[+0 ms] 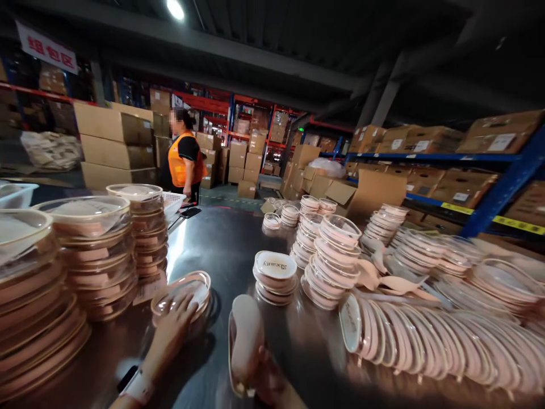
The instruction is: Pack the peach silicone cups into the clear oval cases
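Observation:
My left hand (174, 321) lies with its fingers stretched over the top of a clear cosmetic bag (199, 282) with a pale rim, which rests on the metal table. To the right of it, my right hand (271, 372) grips a pink cosmetic bag (247, 329), tilted up on its edge at the front of the table. Beyond that bag stands a short stack of pink bags, its white top bag (276, 265) printed with lettering. Left of my left hand rises a stack of clear-topped bags (96, 255).
More bags stand in a tall stack (334, 255) and a long leaning row (409, 341) on the right. A white basket (172, 204) and a phone (190, 212) sit at the far edge. A person in an orange vest (181, 159) stands beyond, near cardboard boxes (114, 145) and shelving.

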`<action>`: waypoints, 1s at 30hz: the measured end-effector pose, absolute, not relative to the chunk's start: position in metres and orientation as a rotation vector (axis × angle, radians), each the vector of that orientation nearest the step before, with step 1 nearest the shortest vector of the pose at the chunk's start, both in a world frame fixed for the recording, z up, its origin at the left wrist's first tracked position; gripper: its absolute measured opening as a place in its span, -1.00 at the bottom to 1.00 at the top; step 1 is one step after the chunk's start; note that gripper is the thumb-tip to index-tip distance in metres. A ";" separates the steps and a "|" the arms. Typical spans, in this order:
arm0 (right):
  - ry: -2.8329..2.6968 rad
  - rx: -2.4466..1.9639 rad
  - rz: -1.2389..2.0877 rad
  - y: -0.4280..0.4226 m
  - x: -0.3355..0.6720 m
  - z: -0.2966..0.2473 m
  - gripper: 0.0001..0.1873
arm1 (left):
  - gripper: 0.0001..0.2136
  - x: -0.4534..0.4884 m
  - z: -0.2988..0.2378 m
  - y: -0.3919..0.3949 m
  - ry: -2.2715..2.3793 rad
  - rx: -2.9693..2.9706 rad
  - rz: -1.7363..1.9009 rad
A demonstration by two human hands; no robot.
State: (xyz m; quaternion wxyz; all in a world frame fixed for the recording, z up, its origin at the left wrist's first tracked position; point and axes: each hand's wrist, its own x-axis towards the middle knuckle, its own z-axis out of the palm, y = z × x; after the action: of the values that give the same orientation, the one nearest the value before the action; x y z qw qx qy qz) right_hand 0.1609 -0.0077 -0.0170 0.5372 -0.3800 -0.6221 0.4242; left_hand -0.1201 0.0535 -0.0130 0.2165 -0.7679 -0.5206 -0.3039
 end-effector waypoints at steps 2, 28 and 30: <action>-1.389 -0.938 0.976 0.000 0.170 -0.020 -0.22 | -0.70 -0.118 -0.005 0.051 -1.314 -2.097 -0.863; -1.681 -0.925 -0.258 0.004 0.195 0.021 -0.41 | -0.64 -0.062 0.017 0.011 -1.000 -2.368 -1.434; -1.706 -0.927 -0.062 0.007 0.197 0.017 -0.55 | -0.59 -0.066 0.019 0.008 -1.132 -2.492 -1.530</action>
State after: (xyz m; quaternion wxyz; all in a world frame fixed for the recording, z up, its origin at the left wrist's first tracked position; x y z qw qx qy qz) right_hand 0.1966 0.0073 0.0174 0.5643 -0.3939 -0.7250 -0.0263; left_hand -0.0664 0.0081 0.0192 0.0032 -0.7947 -0.3610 -0.4879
